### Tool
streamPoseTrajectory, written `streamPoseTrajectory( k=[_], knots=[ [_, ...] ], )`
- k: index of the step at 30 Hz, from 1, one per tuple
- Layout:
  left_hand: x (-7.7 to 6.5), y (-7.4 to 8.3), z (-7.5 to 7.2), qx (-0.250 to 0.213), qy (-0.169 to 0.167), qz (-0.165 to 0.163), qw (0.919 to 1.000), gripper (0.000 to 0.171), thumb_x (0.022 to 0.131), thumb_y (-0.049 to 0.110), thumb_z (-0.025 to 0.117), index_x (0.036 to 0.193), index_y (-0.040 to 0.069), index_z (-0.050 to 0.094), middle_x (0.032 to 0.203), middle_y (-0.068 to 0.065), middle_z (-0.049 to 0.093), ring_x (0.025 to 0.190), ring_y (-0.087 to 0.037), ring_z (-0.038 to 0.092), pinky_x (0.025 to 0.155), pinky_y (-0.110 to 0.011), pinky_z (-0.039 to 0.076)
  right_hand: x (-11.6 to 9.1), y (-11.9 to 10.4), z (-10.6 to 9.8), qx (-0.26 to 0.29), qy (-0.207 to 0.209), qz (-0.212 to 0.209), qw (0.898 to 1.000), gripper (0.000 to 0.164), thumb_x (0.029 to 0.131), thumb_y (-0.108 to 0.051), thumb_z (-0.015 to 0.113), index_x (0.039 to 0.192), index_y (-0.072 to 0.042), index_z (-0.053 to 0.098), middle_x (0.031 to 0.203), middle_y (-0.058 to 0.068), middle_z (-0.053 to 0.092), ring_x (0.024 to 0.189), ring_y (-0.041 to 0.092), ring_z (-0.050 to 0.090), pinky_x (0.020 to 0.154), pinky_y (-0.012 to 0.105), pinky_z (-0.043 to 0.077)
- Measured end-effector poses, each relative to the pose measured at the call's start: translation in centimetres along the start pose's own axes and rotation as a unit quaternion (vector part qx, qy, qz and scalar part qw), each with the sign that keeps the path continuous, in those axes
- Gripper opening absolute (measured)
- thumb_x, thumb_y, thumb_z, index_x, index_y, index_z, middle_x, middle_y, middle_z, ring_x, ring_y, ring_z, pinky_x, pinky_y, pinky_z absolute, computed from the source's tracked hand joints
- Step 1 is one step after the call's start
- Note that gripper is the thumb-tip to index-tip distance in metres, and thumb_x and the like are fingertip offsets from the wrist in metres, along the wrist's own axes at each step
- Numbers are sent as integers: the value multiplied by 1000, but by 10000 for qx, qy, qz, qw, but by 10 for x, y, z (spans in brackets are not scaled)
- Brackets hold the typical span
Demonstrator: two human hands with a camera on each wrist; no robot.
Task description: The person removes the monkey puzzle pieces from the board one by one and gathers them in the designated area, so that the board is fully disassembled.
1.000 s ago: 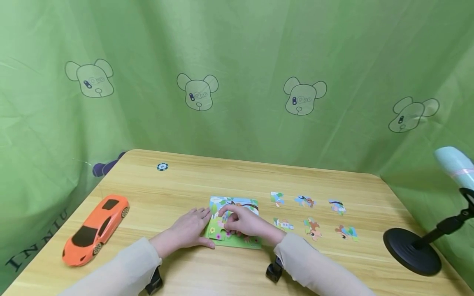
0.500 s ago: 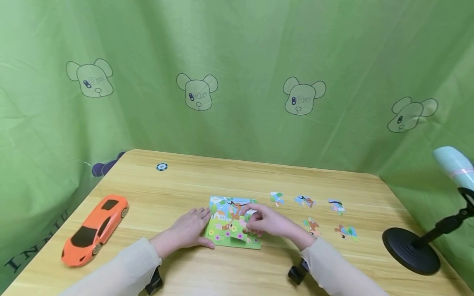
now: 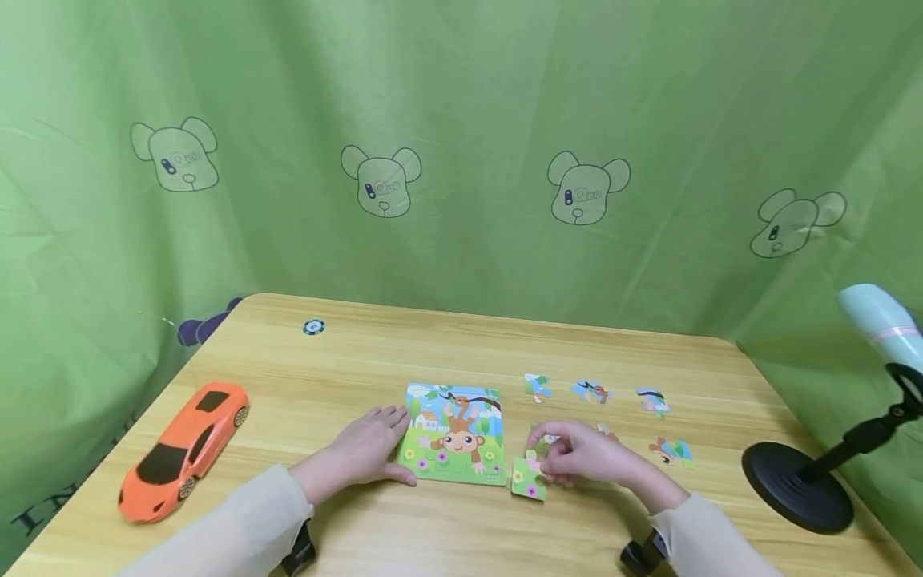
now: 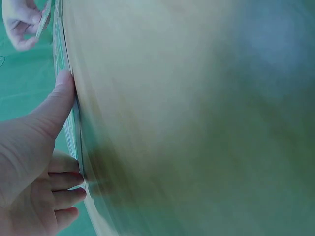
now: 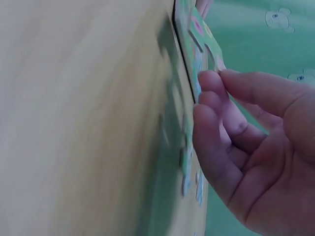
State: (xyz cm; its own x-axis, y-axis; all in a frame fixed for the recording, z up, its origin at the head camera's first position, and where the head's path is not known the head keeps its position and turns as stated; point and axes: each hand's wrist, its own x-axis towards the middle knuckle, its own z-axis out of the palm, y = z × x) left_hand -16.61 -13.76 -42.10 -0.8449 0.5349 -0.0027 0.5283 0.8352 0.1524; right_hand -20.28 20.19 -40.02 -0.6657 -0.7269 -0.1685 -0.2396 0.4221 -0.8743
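Note:
A square puzzle board with a picture of a monkey hanging from a branch lies flat on the wooden table. My left hand rests at its left edge, fingers extended; in the left wrist view the thumb touches the board's edge. To the board's right, my right hand pinches a green puzzle piece with flowers between thumb and fingers. The right wrist view shows this piece tilted above the table. Behind the right hand, loose pieces are partly hidden, among them a brown one.
More loose pieces lie at the right: a sky piece, a bird piece, a branch piece and a monkey-face piece. An orange toy car stands left, a poker chip behind, a black stand far right.
My right hand has lifted the flowered piece off the board's picture and carried it right, past the board's edge. The whole monkey picture now shows. My left hand has stayed put.

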Motion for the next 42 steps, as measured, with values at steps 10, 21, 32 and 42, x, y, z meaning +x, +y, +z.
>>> streamPoseTrajectory(
  k=[10,21,32,42],
  knots=[
    [-1,1,0,-8,17,10,10000,94,71,58,65,130,-11,43,136,-25,40,124,-37,38,105,-47,27,-23,22,-3,136,-554,78,9983,19,87,-4,59,106,-3,57,63,16,61,50,10,53,43,19,47],
    [0,0,-1,29,-12,-5,10000,94,72,59,64,130,-11,42,137,-25,39,125,-37,37,105,-47,27,-29,22,-1,265,-816,34,9963,18,88,-6,60,105,-2,57,58,26,52,48,7,49,42,16,44],
    [0,1,-2,62,6,25,10000,93,72,59,64,130,-11,43,136,-25,40,124,-37,38,105,-46,28,-25,20,-4,131,-966,-109,9952,18,87,-5,60,104,1,56,59,28,53,47,5,48,41,16,44],
    [0,-1,1,51,-8,11,10000,94,72,59,64,130,-11,43,137,-25,39,125,-37,37,106,-46,26,-9,4,-6,-453,-375,-16,9983,21,83,-4,64,103,1,57,65,9,58,48,10,49,42,22,45]
  ],
)
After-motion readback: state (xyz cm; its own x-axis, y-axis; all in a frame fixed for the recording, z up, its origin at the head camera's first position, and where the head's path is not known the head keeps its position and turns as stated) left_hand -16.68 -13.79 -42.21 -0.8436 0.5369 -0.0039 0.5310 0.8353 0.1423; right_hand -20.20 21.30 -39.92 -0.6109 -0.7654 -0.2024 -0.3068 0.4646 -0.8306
